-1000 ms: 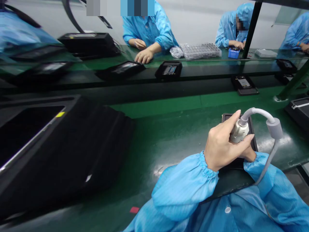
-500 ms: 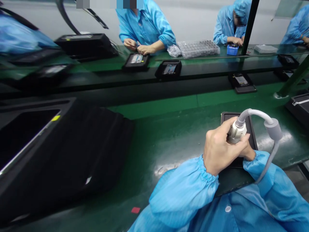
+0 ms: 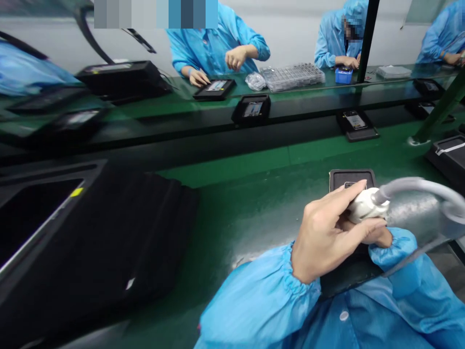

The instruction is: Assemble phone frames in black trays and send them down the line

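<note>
Fingers of the left hand (image 3: 327, 237) wrap around a white tool head (image 3: 365, 206) with a grey hose (image 3: 421, 186), held just above a black tray (image 3: 350, 177) on the green surface (image 3: 254, 208). Mostly hidden beneath it, the right hand (image 3: 378, 236) rests on the tray; its grip cannot be told. Farther back, a black fixture (image 3: 251, 109) holds a small device, and a clear compartment tray (image 3: 292, 76) sits near a co-worker's hand (image 3: 235, 57).

The left hand (image 3: 327, 237) is gripping a white tool (image 3: 365, 206) over a black tray (image 3: 350, 178) at four o'clock; the right hand (image 3: 378, 236) is lying mostly hidden underneath, on the green tabletop (image 3: 254, 208).
</note>
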### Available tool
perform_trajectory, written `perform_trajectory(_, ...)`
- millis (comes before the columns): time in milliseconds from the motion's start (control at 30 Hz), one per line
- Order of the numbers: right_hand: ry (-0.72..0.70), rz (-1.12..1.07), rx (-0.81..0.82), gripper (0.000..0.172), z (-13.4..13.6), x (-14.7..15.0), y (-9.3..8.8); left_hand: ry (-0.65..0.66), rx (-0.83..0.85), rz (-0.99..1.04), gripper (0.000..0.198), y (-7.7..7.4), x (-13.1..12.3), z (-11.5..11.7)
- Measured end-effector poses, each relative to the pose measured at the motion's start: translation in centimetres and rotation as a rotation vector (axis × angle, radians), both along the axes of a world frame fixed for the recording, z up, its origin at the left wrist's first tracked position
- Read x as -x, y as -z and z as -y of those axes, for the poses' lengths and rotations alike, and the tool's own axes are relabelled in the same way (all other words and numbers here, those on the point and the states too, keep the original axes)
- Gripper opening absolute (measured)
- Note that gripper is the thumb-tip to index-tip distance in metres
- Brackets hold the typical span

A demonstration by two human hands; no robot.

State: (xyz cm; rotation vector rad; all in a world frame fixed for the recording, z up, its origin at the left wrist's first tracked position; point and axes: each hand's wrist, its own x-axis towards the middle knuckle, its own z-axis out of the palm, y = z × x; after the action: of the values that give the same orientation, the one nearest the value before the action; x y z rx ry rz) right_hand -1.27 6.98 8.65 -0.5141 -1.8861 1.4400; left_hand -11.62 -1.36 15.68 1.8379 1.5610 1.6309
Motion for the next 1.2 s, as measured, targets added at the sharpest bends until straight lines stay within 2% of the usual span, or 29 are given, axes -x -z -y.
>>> perform_trajectory(67,0.044,0.010,-0.127,0.029,-0.4,-1.8,-1.9,0.026,0.030,0.073,0.046,-0.4,0.9,0.1)
perform_trajectory(133,0.191,0.054,-0.339,0.025,-1.5,-4.5,-3.0,-0.059,0.066,0.172,0.045,0.2,2.3,0.1)
perform_trajectory(167,0.301,0.091,-0.452,0.023,-2.4,-6.0,-3.0,-0.126,0.090,0.220,0.045,0.9,3.2,0.1)
perform_trajectory(233,0.521,0.211,-0.638,0.024,-4.5,-9.4,-1.7,-0.241,0.182,0.291,0.048,3.0,5.1,-0.1)
perform_trajectory(300,0.632,0.385,-0.723,0.028,-7.2,-12.6,0.9,-0.295,0.312,0.327,0.053,5.6,6.7,-0.4)
perform_trajectory(367,0.631,0.540,-0.765,0.030,-10.3,-15.2,3.7,-0.277,0.427,0.323,0.054,8.1,7.3,-1.2)
perform_trajectory(433,0.588,0.625,-0.774,0.035,-13.1,-17.0,5.6,-0.203,0.501,0.265,0.048,9.9,6.6,-2.3)
perform_trajectory(533,0.571,0.744,-0.738,0.055,-15.4,-18.2,6.2,-0.107,0.549,0.125,0.038,11.1,3.2,-4.2)
perform_trajectory(600,0.634,0.790,-0.743,0.064,-14.8,-18.1,5.8,-0.081,0.570,0.048,0.043,11.4,0.4,-5.3)
perform_trajectory(700,0.765,0.640,-0.776,0.054,-10.4,-16.5,5.4,-0.072,0.662,-0.064,0.073,12.0,-3.1,-6.3)
perform_trajectory(767,0.719,0.521,-0.732,0.043,-6.2,-14.7,6.0,-0.077,0.711,-0.126,0.087,12.4,-4.4,-6.6)
perform_trajectory(867,0.595,0.535,-0.601,0.040,-0.7,-11.6,7.8,-0.067,0.705,-0.110,0.080,12.7,-4.8,-6.5)
perform_trajectory(967,0.650,0.661,-0.576,0.047,1.8,-9.5,9.5,-0.074,0.623,0.099,0.074,12.2,-3.9,-6.3)
perform_trajectory(1100,0.719,0.742,-0.561,0.052,2.1,-8.4,10.5,-0.081,0.420,0.612,0.073,11.4,-2.2,-6.7)
perform_trajectory(1200,0.767,0.738,-0.548,0.060,1.9,-8.3,10.7,-0.053,0.404,0.882,0.080,11.6,-1.6,-6.9)
